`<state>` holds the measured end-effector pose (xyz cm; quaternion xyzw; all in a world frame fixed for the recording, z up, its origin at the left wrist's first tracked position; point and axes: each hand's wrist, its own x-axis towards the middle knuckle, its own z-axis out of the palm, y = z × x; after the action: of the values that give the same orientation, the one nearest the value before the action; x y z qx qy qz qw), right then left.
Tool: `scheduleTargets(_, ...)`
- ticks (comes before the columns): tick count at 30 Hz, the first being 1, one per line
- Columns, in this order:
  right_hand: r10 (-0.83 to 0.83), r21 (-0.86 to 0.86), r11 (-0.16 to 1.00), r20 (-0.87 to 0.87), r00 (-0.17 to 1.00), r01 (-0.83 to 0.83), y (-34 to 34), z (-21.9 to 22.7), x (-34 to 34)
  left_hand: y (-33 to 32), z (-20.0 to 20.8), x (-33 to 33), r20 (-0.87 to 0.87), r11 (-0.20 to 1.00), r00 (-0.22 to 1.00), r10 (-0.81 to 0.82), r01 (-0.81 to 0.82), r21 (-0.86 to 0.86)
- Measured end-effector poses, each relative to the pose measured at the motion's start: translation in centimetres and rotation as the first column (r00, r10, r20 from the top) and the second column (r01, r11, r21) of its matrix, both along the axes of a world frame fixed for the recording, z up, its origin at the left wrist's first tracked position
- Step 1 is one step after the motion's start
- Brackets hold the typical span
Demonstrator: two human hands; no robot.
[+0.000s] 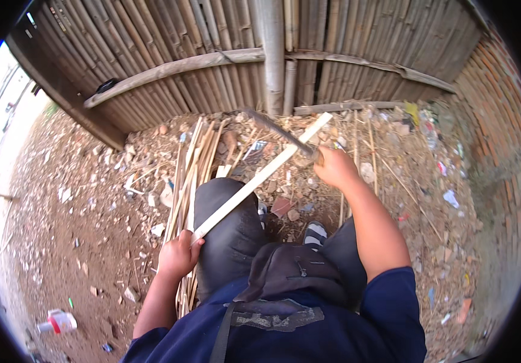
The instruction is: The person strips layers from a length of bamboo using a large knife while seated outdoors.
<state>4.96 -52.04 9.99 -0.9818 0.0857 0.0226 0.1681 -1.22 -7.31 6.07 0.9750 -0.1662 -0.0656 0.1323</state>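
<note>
My left hand (pixel 179 254) is closed round the near end of a pale, flat bamboo strip (pixel 251 183). The strip slants up and to the right across my left thigh, its far end free above the ground. In my right hand (pixel 336 167) is the handle of a long knife with a dark blade (pixel 274 129). That blade points up and left and crosses the strip near its far end. Whether the edge touches the strip, I cannot tell. Beside my left leg lies a bundle of long split bamboo strips (pixel 183 172), partly hidden by my left arm and leg.
A bamboo wall (pixel 194 91) with a thick upright post (pixel 273 57) stands ahead, and a brick wall (pixel 496 103) is on the right. Stones and litter cover the dirt ground. A clear plastic bottle (pixel 59 322) lies at lower left. A dark bag (pixel 293 272) rests at my lap.
</note>
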Motion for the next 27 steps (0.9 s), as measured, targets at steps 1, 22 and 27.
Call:
scheduleTargets(1,0.05,-0.016,0.999,-0.036,0.998,-0.051,1.0,0.4,-0.4,-0.2,0.5,-0.3,0.007,1.0,1.0,0.021,-0.021,0.022)
scheduleTargets(22,0.075,0.275,0.96,-0.07,0.995,-0.053,-0.6,-0.2,-2.2,-1.8,-1.1,-1.2,0.075,0.994,0.997,-0.031,0.038,-0.099)
scheduleTargets(27,0.241,0.098,0.967,-0.065,0.968,-0.234,1.3,0.2,-2.1,-1.9,0.2,-1.9,0.077,1.0,0.997,-0.004,0.006,-0.03)
